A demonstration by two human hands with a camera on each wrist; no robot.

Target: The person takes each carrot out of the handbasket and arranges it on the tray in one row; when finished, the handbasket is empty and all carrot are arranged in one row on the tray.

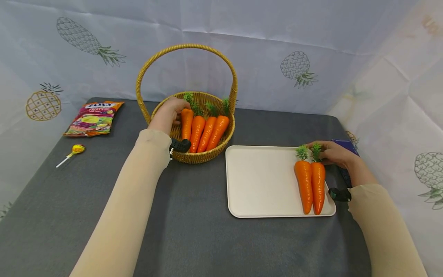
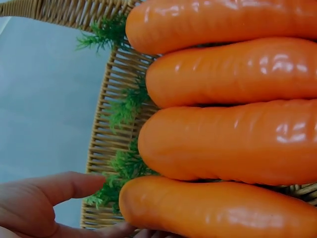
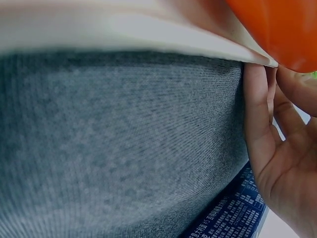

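Observation:
In the wicker basket (image 1: 204, 157), several orange carrots (image 1: 205, 132) with green tops lie side by side. My left hand (image 1: 169, 111) reaches over the basket's left side to the leftmost carrot (image 2: 208, 208). Its thumb (image 2: 74, 187) is at that carrot's green top, and the other fingers lie alongside its thick end, partly hidden. On the right part of a cream tray (image 1: 259, 181) rest two carrots (image 1: 303, 184). My right hand (image 1: 335, 154) holds the tray's far right corner, fingers below the rim and thumb above, close to a carrot (image 3: 282, 34).
A bag of fruit candy (image 1: 92, 119) and a lollipop (image 1: 72, 154) lie at the left of the dark grey table (image 1: 194, 231). The basket's tall handle (image 1: 187, 46) arches above it. A blue printed package (image 3: 233, 208) is beyond the tray at the right. White cloth with pineapples hangs behind.

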